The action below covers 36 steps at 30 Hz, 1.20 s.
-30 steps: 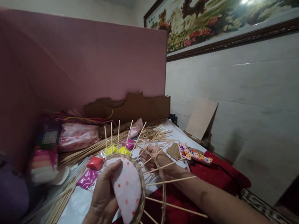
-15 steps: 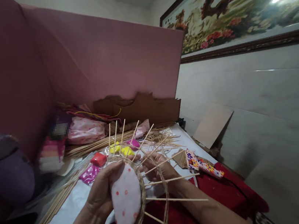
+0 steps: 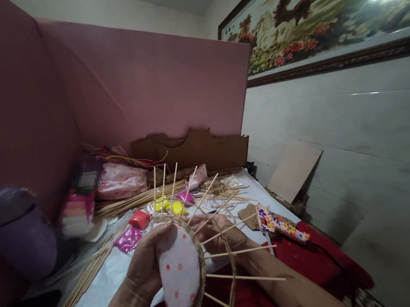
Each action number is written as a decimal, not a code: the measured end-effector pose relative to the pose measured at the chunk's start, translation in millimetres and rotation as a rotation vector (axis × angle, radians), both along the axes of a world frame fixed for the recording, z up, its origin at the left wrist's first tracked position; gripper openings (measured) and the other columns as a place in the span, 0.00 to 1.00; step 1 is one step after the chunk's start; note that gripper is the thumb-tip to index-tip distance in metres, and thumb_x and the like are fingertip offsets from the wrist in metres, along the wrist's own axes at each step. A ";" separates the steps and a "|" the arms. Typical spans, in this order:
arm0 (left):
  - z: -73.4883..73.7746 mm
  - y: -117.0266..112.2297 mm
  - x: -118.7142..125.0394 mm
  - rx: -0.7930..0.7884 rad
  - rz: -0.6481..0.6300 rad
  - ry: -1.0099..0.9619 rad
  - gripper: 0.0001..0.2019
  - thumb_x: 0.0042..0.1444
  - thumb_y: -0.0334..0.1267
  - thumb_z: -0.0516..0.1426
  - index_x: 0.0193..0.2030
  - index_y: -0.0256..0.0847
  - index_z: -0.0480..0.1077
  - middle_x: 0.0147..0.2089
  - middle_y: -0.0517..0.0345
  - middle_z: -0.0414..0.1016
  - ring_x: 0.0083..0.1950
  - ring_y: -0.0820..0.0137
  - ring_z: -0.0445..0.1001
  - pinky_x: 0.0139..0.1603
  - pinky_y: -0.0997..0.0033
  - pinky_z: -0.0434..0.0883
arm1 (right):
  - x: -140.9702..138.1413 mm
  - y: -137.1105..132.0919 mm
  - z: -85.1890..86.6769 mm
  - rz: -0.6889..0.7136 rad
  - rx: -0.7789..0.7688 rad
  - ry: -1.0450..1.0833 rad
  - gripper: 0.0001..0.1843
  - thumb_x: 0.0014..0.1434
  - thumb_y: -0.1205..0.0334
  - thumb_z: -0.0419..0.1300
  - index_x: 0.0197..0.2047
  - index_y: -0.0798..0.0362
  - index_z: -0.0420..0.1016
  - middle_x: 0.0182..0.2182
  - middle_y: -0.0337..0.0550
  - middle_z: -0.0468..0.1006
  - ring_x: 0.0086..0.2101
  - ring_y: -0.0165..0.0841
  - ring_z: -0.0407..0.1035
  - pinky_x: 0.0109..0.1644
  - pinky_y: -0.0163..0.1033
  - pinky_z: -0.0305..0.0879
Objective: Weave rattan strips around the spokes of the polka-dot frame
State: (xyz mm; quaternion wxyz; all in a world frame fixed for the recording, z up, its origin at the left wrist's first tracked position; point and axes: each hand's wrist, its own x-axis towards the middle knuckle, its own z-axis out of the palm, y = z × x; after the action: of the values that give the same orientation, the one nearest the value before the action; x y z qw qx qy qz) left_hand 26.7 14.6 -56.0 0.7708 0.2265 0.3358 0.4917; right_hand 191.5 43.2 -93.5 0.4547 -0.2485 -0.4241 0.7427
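Note:
My left hand grips a half-round piece covered in white cloth with red dots, its thumb on the top near the edge. Braided twine runs along the curved rim, and thin wooden sticks fan outward from it. A loose length of the twine arcs across the sticks toward the bottom. Behind the sticks, my right hand has its fingers curled close to the rim, closed on the twine; its fingertips are partly hidden.
Clay-like packets in red, yellow and magenta lie beyond my left hand. A flower-patterned glue gun with a black cord rests at right. Bundled sticks lie left, near a purple bin. Cardboard stands at the back.
The view has shifted slightly, so hands and piece appear a little lower and farther right. Both hands keep their hold; the right fingers have moved only slightly along the rim.

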 end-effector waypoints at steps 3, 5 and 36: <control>-2.4 0.6 -1.0 0.000 -0.003 -0.012 0.08 0.50 0.29 0.54 0.24 0.30 0.73 0.22 0.48 0.77 0.22 0.66 0.74 0.26 0.68 0.72 | -1.3 -2.0 -1.3 -0.022 0.011 -0.027 0.12 0.45 0.57 0.65 0.31 0.57 0.77 0.23 0.39 0.74 0.20 0.24 0.62 0.23 0.30 0.55; -2.9 1.5 -2.0 0.012 0.015 -0.031 0.08 0.50 0.29 0.54 0.24 0.31 0.73 0.22 0.50 0.76 0.22 0.67 0.74 0.25 0.69 0.72 | 0.3 -1.5 -1.0 -0.045 0.073 -0.059 0.10 0.45 0.59 0.66 0.29 0.56 0.76 0.24 0.40 0.75 0.23 0.26 0.64 0.25 0.31 0.57; 11.0 -1.1 -5.7 0.104 0.071 0.036 0.07 0.48 0.27 0.55 0.26 0.30 0.74 0.24 0.49 0.77 0.24 0.66 0.74 0.28 0.68 0.73 | 62.1 -76.4 41.7 -0.854 1.329 -1.132 0.14 0.59 0.54 0.53 0.47 0.46 0.71 0.49 0.47 0.67 0.52 0.44 0.57 0.54 0.54 0.52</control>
State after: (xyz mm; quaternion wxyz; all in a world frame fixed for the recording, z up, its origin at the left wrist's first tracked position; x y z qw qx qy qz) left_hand 21.0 13.5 -45.0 0.7340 0.2629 0.3313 0.5314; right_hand 253.6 -33.3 -51.9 0.4624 -0.3946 -0.7871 -0.1050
